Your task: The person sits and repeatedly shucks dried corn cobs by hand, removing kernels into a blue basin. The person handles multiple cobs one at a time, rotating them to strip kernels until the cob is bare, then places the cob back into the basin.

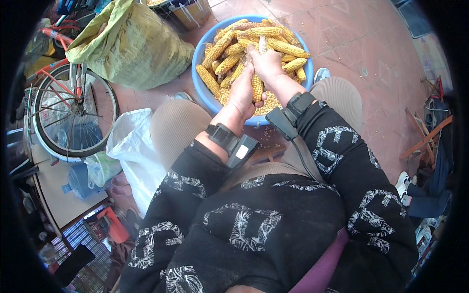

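Observation:
A blue basin [199, 97] heaped with yellow ears of corn [288, 48] stands on the floor between my knees. Loose kernels [269, 104] lie at its near side. Over the heap my two hands meet. My left hand [240, 92] is closed round a yellow ear of corn [257, 87], its fingers curled under the lower end. My right hand [267, 64] is closed with its thumb side toward the left hand, and a pale, mostly bare corn cob [263, 45] sticks out past its fingers. Some fingertips of both hands are hidden.
A bulging yellow-green sack [141, 49] stands left of the basin, beside a red bicycle's wheel [73, 110]. A white plastic bag [134, 151] lies by my left knee. Scattered kernels dot the tiled floor [376, 73]. At the far right, another person's white shoe [402, 183] shows.

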Action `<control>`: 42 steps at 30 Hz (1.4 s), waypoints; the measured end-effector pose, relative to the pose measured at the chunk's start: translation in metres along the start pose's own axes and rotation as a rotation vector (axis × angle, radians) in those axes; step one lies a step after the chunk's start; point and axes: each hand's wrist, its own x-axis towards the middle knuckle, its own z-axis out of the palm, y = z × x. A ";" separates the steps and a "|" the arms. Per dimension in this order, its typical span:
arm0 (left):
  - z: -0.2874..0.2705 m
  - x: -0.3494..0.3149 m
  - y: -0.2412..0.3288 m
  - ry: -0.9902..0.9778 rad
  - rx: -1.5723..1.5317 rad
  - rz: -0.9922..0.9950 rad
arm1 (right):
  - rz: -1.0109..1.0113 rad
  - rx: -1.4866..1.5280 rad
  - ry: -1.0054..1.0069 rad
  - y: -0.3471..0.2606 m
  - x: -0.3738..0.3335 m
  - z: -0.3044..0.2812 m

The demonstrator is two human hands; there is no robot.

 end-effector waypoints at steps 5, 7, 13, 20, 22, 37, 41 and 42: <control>-0.005 0.004 0.003 -0.026 -0.027 -0.009 | 0.021 0.155 -0.007 0.001 0.008 0.000; -0.009 0.004 0.004 -0.041 -0.103 -0.007 | 0.071 0.347 -0.088 -0.003 0.009 -0.003; -0.006 0.007 -0.003 0.005 0.061 0.059 | 0.121 0.432 -0.175 -0.012 -0.009 0.002; -0.004 0.007 -0.005 0.020 0.072 -0.044 | -0.084 -0.010 -0.012 0.001 0.002 0.002; -0.002 0.005 -0.005 0.057 0.063 -0.038 | -0.086 -0.116 0.015 0.004 0.006 0.003; -0.022 -0.006 0.026 -0.202 0.059 -0.111 | -0.260 -0.409 -0.132 0.001 0.010 -0.038; -0.024 -0.015 0.038 -0.296 -0.215 -0.005 | -0.077 -0.212 -0.176 0.006 0.006 -0.039; -0.024 -0.016 0.039 -0.320 -0.232 0.046 | -0.069 -0.216 -0.162 0.005 0.005 -0.039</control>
